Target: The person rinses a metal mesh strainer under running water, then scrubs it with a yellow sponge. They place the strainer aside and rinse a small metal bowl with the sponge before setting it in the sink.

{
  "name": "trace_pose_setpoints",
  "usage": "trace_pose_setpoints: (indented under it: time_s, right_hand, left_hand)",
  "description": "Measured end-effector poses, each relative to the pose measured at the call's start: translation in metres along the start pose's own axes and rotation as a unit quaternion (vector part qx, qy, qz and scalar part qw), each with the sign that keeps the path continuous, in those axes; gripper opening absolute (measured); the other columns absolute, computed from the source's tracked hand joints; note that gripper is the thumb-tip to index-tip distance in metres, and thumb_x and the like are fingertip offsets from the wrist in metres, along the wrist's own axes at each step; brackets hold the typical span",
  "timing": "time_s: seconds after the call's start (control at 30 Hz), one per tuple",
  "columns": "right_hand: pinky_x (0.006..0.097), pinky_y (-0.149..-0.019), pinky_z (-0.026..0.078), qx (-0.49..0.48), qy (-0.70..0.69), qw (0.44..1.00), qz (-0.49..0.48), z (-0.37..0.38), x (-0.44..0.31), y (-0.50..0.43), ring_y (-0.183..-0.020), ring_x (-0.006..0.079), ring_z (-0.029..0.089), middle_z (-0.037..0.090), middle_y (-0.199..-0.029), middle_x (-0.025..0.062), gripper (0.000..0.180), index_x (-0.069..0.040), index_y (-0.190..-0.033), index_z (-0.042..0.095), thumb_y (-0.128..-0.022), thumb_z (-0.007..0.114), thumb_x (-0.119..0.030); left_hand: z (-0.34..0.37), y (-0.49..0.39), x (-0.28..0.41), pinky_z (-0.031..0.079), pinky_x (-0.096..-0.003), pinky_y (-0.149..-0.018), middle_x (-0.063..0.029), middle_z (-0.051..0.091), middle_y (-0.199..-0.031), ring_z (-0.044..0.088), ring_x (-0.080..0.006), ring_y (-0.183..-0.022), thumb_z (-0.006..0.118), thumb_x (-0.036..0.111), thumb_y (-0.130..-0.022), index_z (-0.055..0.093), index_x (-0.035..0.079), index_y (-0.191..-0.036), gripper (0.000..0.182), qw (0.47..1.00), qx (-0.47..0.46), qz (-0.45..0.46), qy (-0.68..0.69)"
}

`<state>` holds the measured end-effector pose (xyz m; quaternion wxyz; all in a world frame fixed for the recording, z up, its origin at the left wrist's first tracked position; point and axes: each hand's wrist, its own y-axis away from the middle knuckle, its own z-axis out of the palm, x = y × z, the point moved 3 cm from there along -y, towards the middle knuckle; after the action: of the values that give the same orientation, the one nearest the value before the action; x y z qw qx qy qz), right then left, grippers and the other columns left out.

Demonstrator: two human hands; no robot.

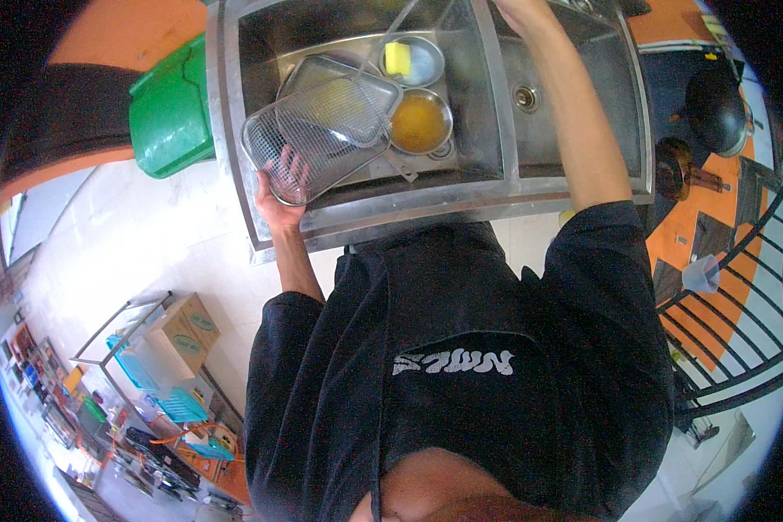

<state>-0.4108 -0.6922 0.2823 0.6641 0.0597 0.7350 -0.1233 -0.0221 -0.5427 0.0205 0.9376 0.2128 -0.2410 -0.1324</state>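
Note:
My left hand (280, 199) grips the near left corner of a rectangular wire mesh basket (339, 143), its fingers visible through the mesh. The basket is tilted over the left basin of a stainless steel sink (502, 130). Beneath it lie other metal pans or trays, partly hidden. To its right are a metal bowl of cloudy liquid (425, 65) with a yellow sponge (397, 59) and a bowl with yellow-brown contents (419, 122). A flat metal handle (401, 166) sticks out below the basket. My right hand (519, 10) reaches past the sink's divider; the top edge cuts it off.
A drain (526, 98) shows in the right basin. A green plastic bin (173, 111) stands left of the sink. To the right are a black wok (718, 111) and a black metal railing (731, 313). Behind on the left is a rack with a cardboard box (184, 333).

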Motion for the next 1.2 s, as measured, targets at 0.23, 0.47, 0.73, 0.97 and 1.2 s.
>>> trace_pose_setpoints:
  time_s: [0.23, 0.47, 0.73, 0.97, 1.2]
  right_hand:
    - [0.0261, -0.057, 0.053, 0.001, -0.011, 1.0, -0.014, 0.001, -0.002, 0.001, -0.064, 0.0141, 0.061, 0.064, -0.086, 0.0101, 0.013, 0.0, -0.099, 0.056, -0.096, 0.055, -0.013]
    - [0.0269, -0.059, 0.054, 0.0, 0.002, 1.0, 0.003, 0.004, -0.01, 0.004, -0.066, 0.0144, 0.061, 0.064, -0.087, 0.0108, 0.013, 0.001, -0.099, 0.055, -0.097, 0.054, -0.012]
    - [0.0265, -0.058, 0.054, -0.007, 0.01, 1.0, 0.021, -0.001, -0.011, 0.007, -0.065, 0.0146, 0.062, 0.065, -0.088, 0.0117, 0.013, 0.0, -0.1, 0.055, -0.096, 0.055, -0.012]
    - [0.0257, -0.057, 0.054, -0.008, 0.04, 0.999, 0.036, -0.009, -0.015, 0.011, -0.063, 0.014, 0.062, 0.066, -0.088, 0.0109, 0.013, -0.001, -0.099, 0.056, -0.096, 0.056, -0.013]
    - [0.0246, -0.056, 0.053, -0.03, 0.042, 0.998, 0.034, -0.008, -0.023, 0.016, -0.062, 0.0123, 0.061, 0.066, -0.088, 0.0107, 0.014, 0.0, -0.1, 0.057, -0.095, 0.057, -0.014]
  left_hand:
    - [-0.006, 0.0, 0.001, 0.032, -0.0533, -0.107, -0.0169, 0.045, -0.14, 0.041, -0.0337, -0.128, 0.041, 0.041, -0.099, 0.055, 0.011, -0.114, 0.036, 0.999, -0.027, -0.007, 0.027]
    - [-0.01, 0.001, 0.0, 0.029, -0.0581, -0.108, -0.0197, 0.04, -0.144, 0.034, -0.039, -0.133, 0.042, 0.044, -0.098, 0.054, 0.012, -0.115, 0.038, 0.999, 0.035, 0.009, -0.003]
    - [-0.014, 0.004, 0.001, 0.025, -0.0573, -0.11, -0.0188, 0.037, -0.146, 0.03, -0.0388, -0.136, 0.043, 0.044, -0.098, 0.052, 0.012, -0.116, 0.038, 0.999, 0.041, 0.019, 0.015]
    - [-0.001, 0.004, 0.002, 0.024, -0.056, -0.112, -0.0193, 0.035, -0.147, 0.03, -0.0383, -0.136, 0.038, 0.039, -0.1, 0.048, 0.011, -0.119, 0.035, 0.999, 0.022, 0.033, 0.032]
    - [0.008, 0.001, 0.002, 0.027, -0.0543, -0.11, -0.018, 0.037, -0.147, 0.031, -0.0354, -0.136, 0.037, 0.039, -0.1, 0.048, 0.01, -0.117, 0.035, 0.996, 0.038, 0.052, 0.056]
